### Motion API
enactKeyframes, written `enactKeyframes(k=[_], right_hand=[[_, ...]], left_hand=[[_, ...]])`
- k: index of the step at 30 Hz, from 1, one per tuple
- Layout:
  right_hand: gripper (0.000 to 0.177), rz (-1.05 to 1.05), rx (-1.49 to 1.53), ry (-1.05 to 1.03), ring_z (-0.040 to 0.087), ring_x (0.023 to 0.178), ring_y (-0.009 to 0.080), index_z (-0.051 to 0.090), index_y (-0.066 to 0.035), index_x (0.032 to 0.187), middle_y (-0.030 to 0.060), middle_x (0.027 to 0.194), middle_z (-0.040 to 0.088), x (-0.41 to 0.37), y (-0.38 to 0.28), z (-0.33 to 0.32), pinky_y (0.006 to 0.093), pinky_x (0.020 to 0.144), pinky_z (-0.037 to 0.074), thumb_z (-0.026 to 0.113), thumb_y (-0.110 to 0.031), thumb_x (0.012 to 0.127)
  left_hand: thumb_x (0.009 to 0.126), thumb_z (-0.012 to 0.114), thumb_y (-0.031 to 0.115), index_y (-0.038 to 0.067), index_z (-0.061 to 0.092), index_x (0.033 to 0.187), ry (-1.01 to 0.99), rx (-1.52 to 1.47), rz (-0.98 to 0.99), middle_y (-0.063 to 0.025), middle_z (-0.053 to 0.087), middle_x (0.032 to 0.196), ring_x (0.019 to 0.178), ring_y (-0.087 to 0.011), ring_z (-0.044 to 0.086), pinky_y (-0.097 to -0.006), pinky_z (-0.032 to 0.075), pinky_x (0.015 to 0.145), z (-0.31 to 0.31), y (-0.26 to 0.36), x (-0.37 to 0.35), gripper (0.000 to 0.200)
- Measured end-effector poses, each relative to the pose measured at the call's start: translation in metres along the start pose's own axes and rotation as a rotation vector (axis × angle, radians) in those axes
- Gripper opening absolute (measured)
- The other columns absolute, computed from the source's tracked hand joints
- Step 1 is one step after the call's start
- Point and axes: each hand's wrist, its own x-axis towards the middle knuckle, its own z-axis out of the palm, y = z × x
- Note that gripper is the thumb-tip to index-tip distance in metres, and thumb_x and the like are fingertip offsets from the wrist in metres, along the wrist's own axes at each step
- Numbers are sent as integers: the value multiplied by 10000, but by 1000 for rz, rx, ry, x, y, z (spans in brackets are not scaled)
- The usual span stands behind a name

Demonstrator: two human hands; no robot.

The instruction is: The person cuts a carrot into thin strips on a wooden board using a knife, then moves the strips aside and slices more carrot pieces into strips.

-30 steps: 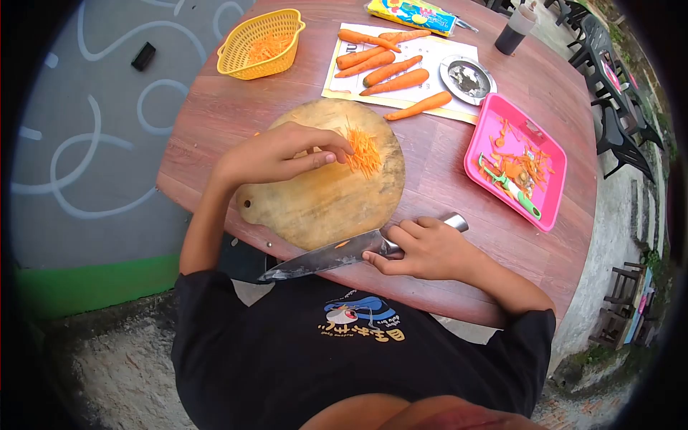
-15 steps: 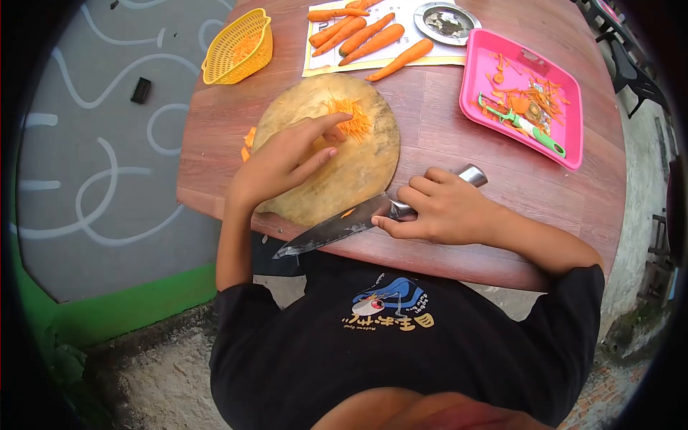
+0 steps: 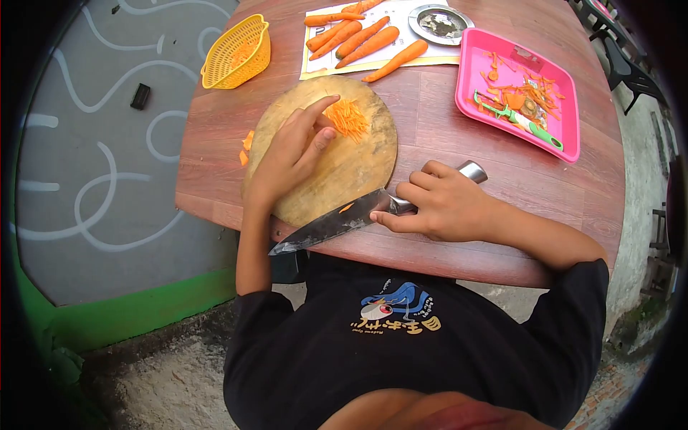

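Note:
My left hand [image 3: 297,147] is over the round wooden chopping board [image 3: 351,168], fingers apart, its index finger and thumb beside a small pile of carrot shreds [image 3: 349,120]. My right hand [image 3: 444,204] is closed around the metal handle of a large kitchen knife [image 3: 333,221]. Its blade lies across the board's near edge, pointing left past the table edge, with a bit of carrot stuck on it. Orange carrot pieces [image 3: 245,149] lie at the board's left side, partly hidden by it.
Several whole carrots [image 3: 369,44] rest on a paper sheet, near a round metal dish [image 3: 441,24]. A yellow basket [image 3: 238,54] holds carrot shreds. The pink tray [image 3: 468,75] contains peelings and a green-handled peeler [image 3: 534,129]. The wooden table [image 3: 437,129] ends close to my body.
My left hand has shifted so its index fingertip moved up and left beside the shreds, its wrist turned more upright. The knife and right hand stay nearly in place.

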Motion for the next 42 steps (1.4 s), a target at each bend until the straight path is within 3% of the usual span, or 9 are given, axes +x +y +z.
enactKeyframes(k=[6,9,14,18,27,30,35,40,42], right_hand=[[372,-2,0,-18,612,875,171,652,-292,1294,2,966,600,0,0,-1,349,746,443,569,-196,945],[377,2,20,-20,609,866,174,651,-293,1297,6,970,603,0,0,1,345,738,441,571,-196,942],[404,10,13,-31,604,844,179,652,-297,1308,11,981,608,1,0,0,343,732,440,587,-192,924],[410,9,29,-42,601,835,175,652,-299,1311,12,991,614,1,0,0,343,727,439,595,-194,919],[500,13,13,2,563,789,174,644,-323,1337,-5,899,556,-1,1,8,347,708,438,677,-196,854],[519,9,12,33,564,775,176,639,-320,1341,-5,894,556,0,1,9,349,705,439,688,-200,839],[507,40,-24,10,564,776,175,641,-311,1332,-4,893,554,2,-3,8,349,698,434,692,-201,839],[493,39,-20,16,565,765,174,653,-308,1317,-6,872,548,3,-3,5,344,684,426,696,-190,840],[454,69,-26,-60,591,802,177,656,-305,1309,18,974,605,4,-4,2,345,704,438,649,-200,867]], left_hand=[[1070,550,204,75,528,1469,103,-85,-34,-75,677,1028,952,-174,643,-314,502,847,5,6,-1,420],[1059,560,187,71,573,1411,159,25,-80,-84,679,1049,976,-193,630,-340,494,879,6,1,-1,371],[1042,572,197,70,613,1360,202,221,68,-101,692,1066,1015,-273,610,-410,443,982,5,4,-1,344],[1040,586,231,94,614,1353,211,265,-47,-109,682,1016,1033,-280,620,-433,416,1003,3,6,-2,343],[1047,555,204,72,600,1374,197,158,44,-81,727,1113,1066,-247,629,-405,449,975,6,0,-4,356],[1025,609,201,96,601,1379,271,30,34,-60,727,1113,1068,-226,633,-408,455,976,-4,7,-8,370],[933,731,157,112,616,1367,-73,-160,20,-20,741,994,943,-211,670,-375,478,919,-26,53,-35,451],[865,786,135,122,622,1374,-150,99,134,-14,737,944,898,-203,651,-364,462,869,-20,58,-40,535],[863,790,150,133,624,1377,-172,115,135,-15,725,918,884,-215,648,-366,465,874,-22,54,-38,540]])
